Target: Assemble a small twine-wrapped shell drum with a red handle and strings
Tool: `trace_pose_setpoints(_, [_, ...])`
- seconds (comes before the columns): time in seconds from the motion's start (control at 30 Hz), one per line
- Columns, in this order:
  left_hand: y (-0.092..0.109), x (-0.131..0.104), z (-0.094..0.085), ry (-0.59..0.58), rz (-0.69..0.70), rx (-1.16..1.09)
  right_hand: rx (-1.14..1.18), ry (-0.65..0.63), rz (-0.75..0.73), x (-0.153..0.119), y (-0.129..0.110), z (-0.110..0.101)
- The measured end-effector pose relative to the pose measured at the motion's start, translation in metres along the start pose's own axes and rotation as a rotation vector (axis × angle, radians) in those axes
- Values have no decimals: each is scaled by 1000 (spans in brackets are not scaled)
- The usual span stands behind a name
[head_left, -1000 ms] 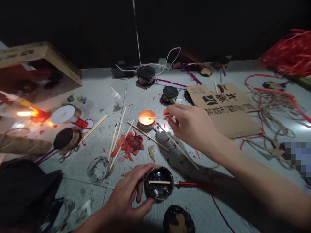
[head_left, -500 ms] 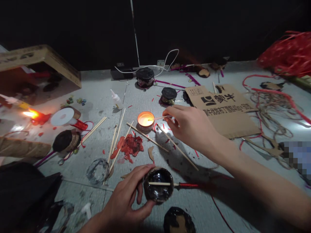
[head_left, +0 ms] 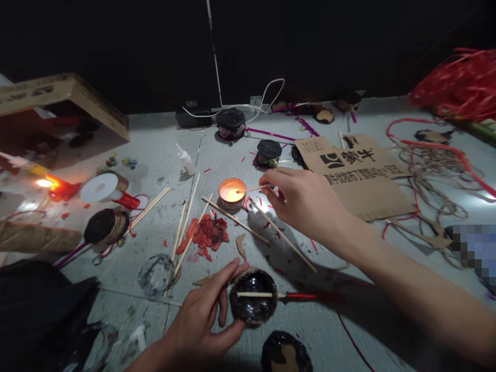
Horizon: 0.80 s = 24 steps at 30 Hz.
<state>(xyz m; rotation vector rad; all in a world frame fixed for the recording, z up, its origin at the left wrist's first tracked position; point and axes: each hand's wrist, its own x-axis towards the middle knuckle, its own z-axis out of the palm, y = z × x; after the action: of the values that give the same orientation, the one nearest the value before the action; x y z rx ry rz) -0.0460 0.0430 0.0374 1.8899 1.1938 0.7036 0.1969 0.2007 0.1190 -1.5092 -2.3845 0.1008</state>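
Note:
My left hand [head_left: 205,312] curls its fingers and thumb around the left side of a small black drum body [head_left: 253,310], open side up. A pale stick [head_left: 256,295] crosses the inside of it, and a red-wrapped handle [head_left: 304,297] sticks out to the right. My right hand [head_left: 294,196] pinches a thin whitish stick [head_left: 253,189]. The tip of that stick reaches into a glowing candle in a round tin [head_left: 232,194]. Several wooden sticks [head_left: 282,235] and a patch of red wax [head_left: 207,235] lie close by.
A cardboard piece [head_left: 356,175] lies right of the candle. Covered drums [head_left: 230,124] and a white glue bottle [head_left: 186,159] stand further back. Another flame [head_left: 44,183] burns at left beside a ribbon spool [head_left: 103,187]. Tangled cord [head_left: 430,165] lies at right.
The stick's tip in my right hand has shifted slightly left over the candle, and its glow looks smaller. My left index finger has lifted a little from the drum body's rim.

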Motion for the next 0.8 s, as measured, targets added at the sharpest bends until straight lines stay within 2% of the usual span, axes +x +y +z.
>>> trace_pose_setpoints(0.33, [1,-1,0,-23,11,-18,-2,-19,11,0,-2,-1])
trace_pose_setpoints(0.8, [0,1,1,7,34,-28,-3,-14,2,-1,-1,0])
